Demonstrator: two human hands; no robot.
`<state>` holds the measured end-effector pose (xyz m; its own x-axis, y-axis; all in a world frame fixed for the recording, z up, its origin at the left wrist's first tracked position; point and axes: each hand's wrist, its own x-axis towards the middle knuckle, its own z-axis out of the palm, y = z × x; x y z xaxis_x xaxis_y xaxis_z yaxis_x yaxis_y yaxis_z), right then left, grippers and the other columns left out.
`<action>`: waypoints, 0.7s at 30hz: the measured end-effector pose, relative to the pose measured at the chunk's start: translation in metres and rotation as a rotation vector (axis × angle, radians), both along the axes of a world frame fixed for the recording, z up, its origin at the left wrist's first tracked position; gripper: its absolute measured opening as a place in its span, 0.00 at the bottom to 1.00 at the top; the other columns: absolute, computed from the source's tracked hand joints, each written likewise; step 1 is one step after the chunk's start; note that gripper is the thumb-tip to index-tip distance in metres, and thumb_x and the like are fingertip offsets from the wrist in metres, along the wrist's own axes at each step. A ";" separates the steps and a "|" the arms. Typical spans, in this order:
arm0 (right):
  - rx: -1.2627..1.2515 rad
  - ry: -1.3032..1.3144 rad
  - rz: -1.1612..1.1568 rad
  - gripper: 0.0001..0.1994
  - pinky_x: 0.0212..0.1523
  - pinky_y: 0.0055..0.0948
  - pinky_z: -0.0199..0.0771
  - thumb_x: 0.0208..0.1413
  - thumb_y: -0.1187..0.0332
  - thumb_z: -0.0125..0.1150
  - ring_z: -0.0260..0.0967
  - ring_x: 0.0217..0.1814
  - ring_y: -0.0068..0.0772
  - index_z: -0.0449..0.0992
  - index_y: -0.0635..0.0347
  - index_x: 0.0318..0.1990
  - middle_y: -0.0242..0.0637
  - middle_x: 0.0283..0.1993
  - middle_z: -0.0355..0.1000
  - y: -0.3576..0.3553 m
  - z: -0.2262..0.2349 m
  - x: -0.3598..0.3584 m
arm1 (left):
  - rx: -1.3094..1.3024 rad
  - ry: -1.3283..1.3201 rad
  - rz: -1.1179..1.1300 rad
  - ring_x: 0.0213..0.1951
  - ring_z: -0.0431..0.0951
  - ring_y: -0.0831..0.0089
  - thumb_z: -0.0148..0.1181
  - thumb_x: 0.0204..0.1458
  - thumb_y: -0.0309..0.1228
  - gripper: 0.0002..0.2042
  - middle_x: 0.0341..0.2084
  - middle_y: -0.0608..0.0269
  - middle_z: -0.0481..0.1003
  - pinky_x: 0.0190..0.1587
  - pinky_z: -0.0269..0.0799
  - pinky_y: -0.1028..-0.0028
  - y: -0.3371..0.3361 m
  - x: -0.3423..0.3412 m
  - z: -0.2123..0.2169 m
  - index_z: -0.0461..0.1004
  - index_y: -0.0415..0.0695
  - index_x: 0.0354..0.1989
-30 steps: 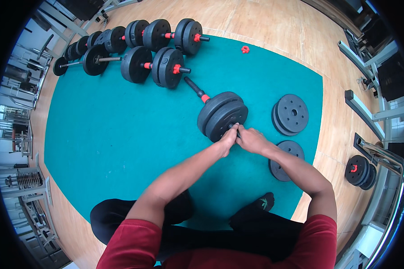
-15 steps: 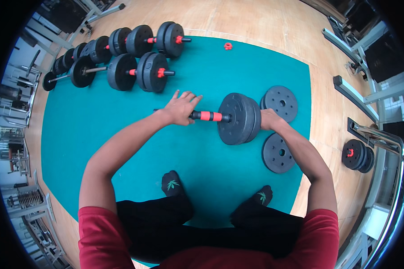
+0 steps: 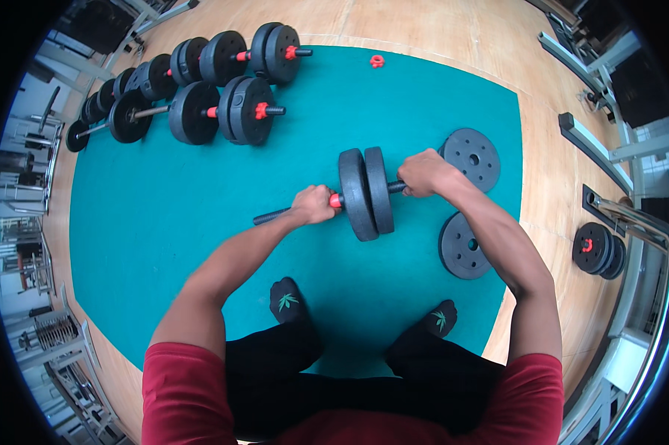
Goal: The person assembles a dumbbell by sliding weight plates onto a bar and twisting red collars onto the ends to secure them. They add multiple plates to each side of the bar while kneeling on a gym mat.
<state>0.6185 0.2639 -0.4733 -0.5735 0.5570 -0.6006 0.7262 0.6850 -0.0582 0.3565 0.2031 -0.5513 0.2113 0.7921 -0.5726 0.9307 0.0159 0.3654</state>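
Over the green mat (image 3: 201, 215) I hold a half-loaded dumbbell (image 3: 357, 194). Two dark grey plates sit on its right part, slightly apart from each other and seen nearly edge-on. My left hand (image 3: 316, 204) is wrapped round the grip just left of the plates; a bit of the grip's red part shows beside it. The bare threaded left end sticks out past that hand. Closed on the threaded right end is my right hand (image 3: 427, 172); whether a collar is under its fingers is hidden. Two loose plates, one farther (image 3: 472, 159) and one nearer (image 3: 464, 246), lie to the right.
Several loaded dumbbells (image 3: 249, 111) stand in two rows at the far left of the mat. A red star collar (image 3: 377, 61) lies near the far edge. On the wooden floor at right stands another plate stack (image 3: 594, 248), beside metal gym frames (image 3: 601, 156). My socked feet are on the mat.
My left hand has gone from open above the bar to closed round the grip. My right hand has come round to the bar's right end, and the dumbbell has turned and shifted left.
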 end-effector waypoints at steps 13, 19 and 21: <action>-0.352 0.947 -1.162 0.19 0.35 0.28 0.70 0.65 0.59 0.42 0.69 0.35 0.24 0.76 0.63 0.44 0.32 0.31 0.71 0.009 -0.049 0.079 | 0.001 -0.008 0.081 0.43 0.79 0.49 0.60 0.46 0.44 0.16 0.37 0.48 0.79 0.48 0.74 0.56 -0.010 -0.001 -0.005 0.81 0.50 0.40; -0.606 1.169 -1.343 0.18 0.49 0.28 0.72 0.65 0.66 0.42 0.66 0.49 0.25 0.69 0.62 0.58 0.36 0.50 0.68 -0.022 -0.069 0.039 | -0.004 -0.007 0.092 0.42 0.79 0.48 0.59 0.44 0.41 0.14 0.36 0.46 0.79 0.47 0.74 0.55 -0.009 0.002 -0.002 0.81 0.47 0.36; -0.721 1.188 -1.294 0.21 0.57 0.32 0.68 0.65 0.66 0.43 0.61 0.59 0.28 0.63 0.61 0.64 0.39 0.60 0.62 -0.029 -0.064 0.039 | -0.010 -0.016 0.093 0.42 0.79 0.48 0.59 0.43 0.40 0.14 0.36 0.46 0.79 0.47 0.74 0.55 -0.008 0.005 0.000 0.81 0.47 0.35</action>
